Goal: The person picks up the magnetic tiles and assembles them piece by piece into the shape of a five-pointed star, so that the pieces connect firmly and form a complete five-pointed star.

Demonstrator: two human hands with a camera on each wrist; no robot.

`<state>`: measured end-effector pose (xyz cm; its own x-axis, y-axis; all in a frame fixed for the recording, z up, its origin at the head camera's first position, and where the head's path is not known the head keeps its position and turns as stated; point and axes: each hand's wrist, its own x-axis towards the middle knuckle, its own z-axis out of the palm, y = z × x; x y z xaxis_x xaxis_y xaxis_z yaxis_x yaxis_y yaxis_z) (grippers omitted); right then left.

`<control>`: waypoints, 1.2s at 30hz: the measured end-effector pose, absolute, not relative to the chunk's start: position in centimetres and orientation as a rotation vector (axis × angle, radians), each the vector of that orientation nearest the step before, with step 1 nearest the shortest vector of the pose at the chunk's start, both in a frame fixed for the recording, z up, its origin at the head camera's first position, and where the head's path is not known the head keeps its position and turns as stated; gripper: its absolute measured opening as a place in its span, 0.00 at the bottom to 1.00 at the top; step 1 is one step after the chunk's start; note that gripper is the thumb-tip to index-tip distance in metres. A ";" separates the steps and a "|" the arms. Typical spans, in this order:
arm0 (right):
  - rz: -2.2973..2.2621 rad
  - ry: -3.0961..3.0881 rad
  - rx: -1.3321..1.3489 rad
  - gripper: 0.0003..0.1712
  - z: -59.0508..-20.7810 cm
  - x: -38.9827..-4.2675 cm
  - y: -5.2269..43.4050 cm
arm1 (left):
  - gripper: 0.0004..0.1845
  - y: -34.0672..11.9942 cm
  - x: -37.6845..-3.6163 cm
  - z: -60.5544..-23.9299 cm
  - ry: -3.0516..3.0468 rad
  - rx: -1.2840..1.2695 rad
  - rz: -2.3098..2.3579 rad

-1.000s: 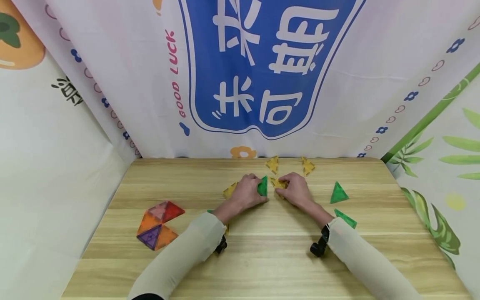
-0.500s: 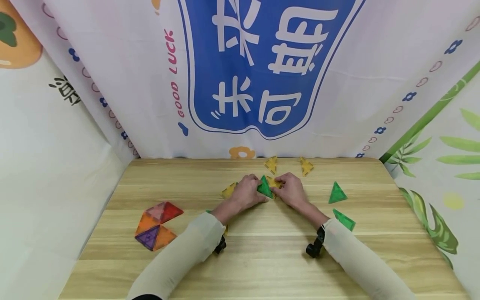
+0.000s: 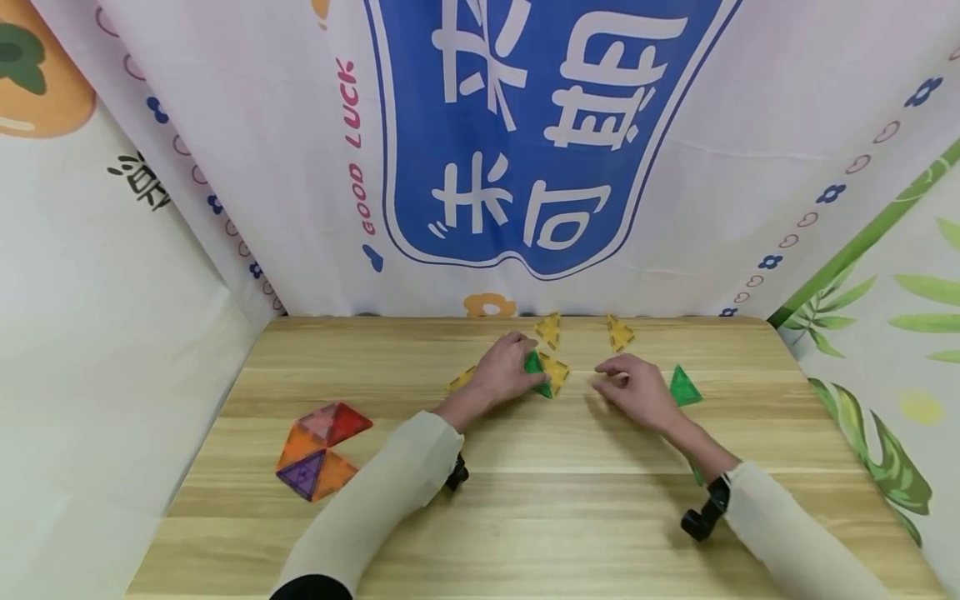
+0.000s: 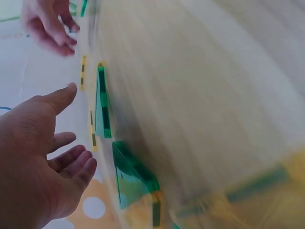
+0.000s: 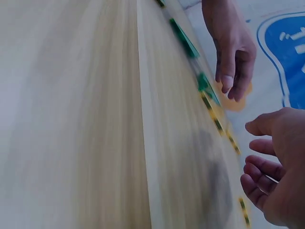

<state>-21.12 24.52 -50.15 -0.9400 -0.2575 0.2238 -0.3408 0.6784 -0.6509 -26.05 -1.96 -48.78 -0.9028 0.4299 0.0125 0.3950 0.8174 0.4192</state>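
Joining magnetic triangle tiles mid-table: left hand [image 3: 504, 377] resting by the green triangle tile [image 3: 537, 374], fingers loosely spread, gripping nothing, that tile lying against the yellow triangle tile [image 3: 556, 369]. Right hand [image 3: 632, 386] hovering apart, fingers relaxed and empty, just beside another green triangle [image 3: 682, 387]. Next, judging by this: picking up that green piece and matching edges.

wrist views motion-blurred, green tile [image 3: 695, 475] half hidden
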 end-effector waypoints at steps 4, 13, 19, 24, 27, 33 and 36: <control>1.082 -2.786 0.536 0.14 -49.8 -19.9 27.5 | 0.37 -1.0 -27.0 -49.1 2.936 0.610 0.636; 0.956 -2.826 0.593 0.14 -49.6 -16.3 32.7 | 0.40 0.6 -29.2 -49.7 2.941 0.442 0.746; 0.878 -2.811 0.557 0.18 -49.9 -14.1 35.0 | 0.41 1.6 -29.8 -50.1 2.908 0.370 0.772; 0.831 -2.802 0.530 0.25 -50.3 -12.4 36.5 | 0.42 2.2 -30.1 -50.4 2.915 0.350 0.770; 0.808 -2.822 0.503 0.31 -50.7 -11.4 36.9 | 0.41 2.5 -30.1 -50.5 2.924 0.344 0.749; 0.765 -2.836 0.493 0.38 -51.8 -10.1 37.0 | 0.41 2.9 -30.2 -50.6 2.940 0.317 0.666; 0.769 -2.818 0.500 0.37 -52.0 -9.9 36.9 | 0.40 3.1 -30.1 -50.6 2.950 0.293 0.631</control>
<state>-9.94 36.92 -52.00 -0.9278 -0.2723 0.2551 -0.3641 0.8100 -0.4598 -30.12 3.09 -50.59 -0.9753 0.2102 -0.0671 0.1644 0.8950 0.4147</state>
